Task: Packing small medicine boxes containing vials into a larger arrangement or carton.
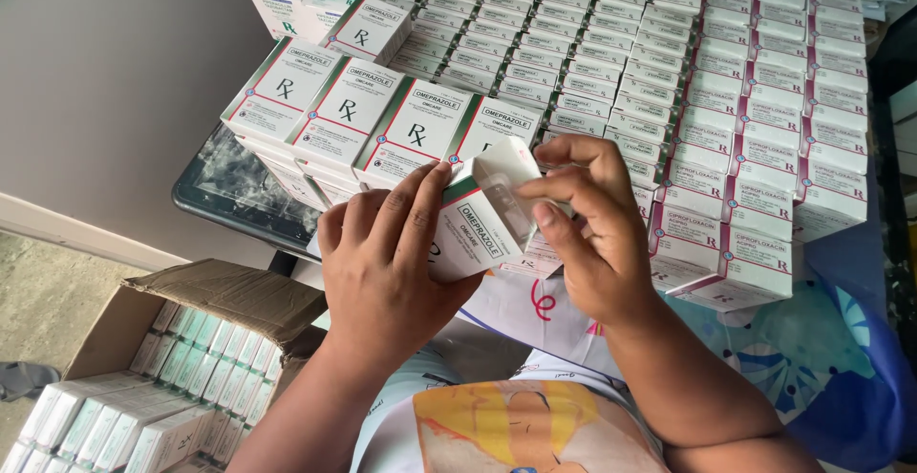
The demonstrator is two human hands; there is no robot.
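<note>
While the left hand [387, 272] clasps the small white medicine carton [478, 229] around its body, the right hand [587, 234] pinches the raised end flap [506, 162] between thumb and fingers. This carton sits just in front of the stacked white cartons [611, 62]. Judged step: opening or closing the end. Next move requires steady support and controlled flap handling.

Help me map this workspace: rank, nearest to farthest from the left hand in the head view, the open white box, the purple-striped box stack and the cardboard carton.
1. Open white box: held in the left hand.
2. Cardboard carton: lower left, on the floor.
3. Purple-striped box stack: far right, on the table.
</note>
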